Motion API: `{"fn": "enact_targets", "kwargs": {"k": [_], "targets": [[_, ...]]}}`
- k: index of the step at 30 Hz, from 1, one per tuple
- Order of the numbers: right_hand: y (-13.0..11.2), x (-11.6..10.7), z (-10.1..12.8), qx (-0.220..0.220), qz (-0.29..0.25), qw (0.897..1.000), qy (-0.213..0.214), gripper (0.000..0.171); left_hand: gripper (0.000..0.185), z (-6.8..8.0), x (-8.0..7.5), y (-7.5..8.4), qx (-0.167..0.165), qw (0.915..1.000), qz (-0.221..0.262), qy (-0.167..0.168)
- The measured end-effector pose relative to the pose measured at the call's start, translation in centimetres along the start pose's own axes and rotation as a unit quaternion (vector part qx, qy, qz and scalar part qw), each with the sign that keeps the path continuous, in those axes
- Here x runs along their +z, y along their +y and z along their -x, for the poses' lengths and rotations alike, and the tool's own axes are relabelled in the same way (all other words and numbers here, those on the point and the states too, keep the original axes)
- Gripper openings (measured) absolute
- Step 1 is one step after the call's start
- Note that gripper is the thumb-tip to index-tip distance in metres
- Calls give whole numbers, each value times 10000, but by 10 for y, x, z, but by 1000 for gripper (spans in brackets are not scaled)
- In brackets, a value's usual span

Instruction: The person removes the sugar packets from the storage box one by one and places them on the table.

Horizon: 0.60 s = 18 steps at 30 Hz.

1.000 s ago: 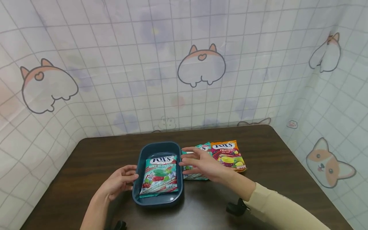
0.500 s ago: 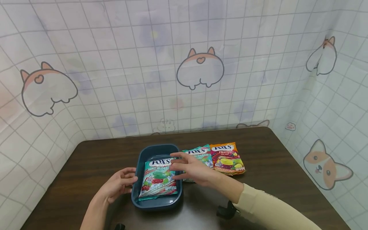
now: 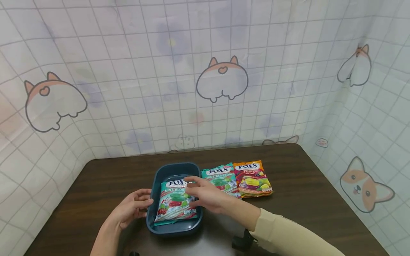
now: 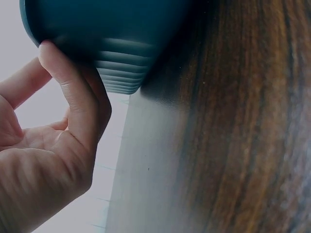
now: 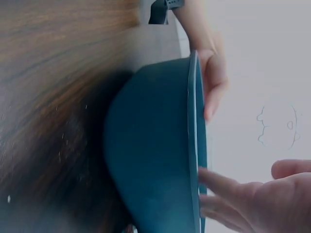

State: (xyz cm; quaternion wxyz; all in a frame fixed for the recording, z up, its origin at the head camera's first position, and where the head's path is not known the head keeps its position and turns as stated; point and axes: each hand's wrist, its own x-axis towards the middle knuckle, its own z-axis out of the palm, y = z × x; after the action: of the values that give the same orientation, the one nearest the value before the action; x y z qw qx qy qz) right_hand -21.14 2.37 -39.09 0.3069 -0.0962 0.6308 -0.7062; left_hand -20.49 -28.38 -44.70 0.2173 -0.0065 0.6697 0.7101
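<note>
A dark teal tray (image 3: pixel 174 166) stands on the brown table and holds a green Fox's mint candy bag (image 3: pixel 173 202). My right hand (image 3: pixel 200 192) reaches over the tray's right rim, its straight fingers lying on the bag's right side. In the right wrist view the right hand's fingers (image 5: pixel 228 191) sit just past the tray (image 5: pixel 150 155) rim. My left hand (image 3: pixel 136 206) rests against the tray's left wall. In the left wrist view its fingertip (image 4: pixel 51 53) touches the tray (image 4: pixel 112 34) near the rim, with nothing gripped.
A second green mint bag (image 3: pixel 221 177) and an orange fruits bag (image 3: pixel 253 177) lie flat side by side just right of the tray. The table (image 3: pixel 304 199) meets a tiled cloth backdrop behind and on both sides.
My right hand has moved left, from above the mint bag on the table to over the bag in the tray. The left hand has stayed at the tray's left wall.
</note>
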Motion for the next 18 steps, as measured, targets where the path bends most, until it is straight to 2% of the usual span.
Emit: {"fn": "enact_targets", "kwargs": {"k": [5,18], "targets": [[4,11,-4,89,46,9997,204,49,50,1,0,-1,16,10000,6,8],[9,19,-10,157,-52,9988,458,54,52,1,2,-1,11,10000,9,41]]}}
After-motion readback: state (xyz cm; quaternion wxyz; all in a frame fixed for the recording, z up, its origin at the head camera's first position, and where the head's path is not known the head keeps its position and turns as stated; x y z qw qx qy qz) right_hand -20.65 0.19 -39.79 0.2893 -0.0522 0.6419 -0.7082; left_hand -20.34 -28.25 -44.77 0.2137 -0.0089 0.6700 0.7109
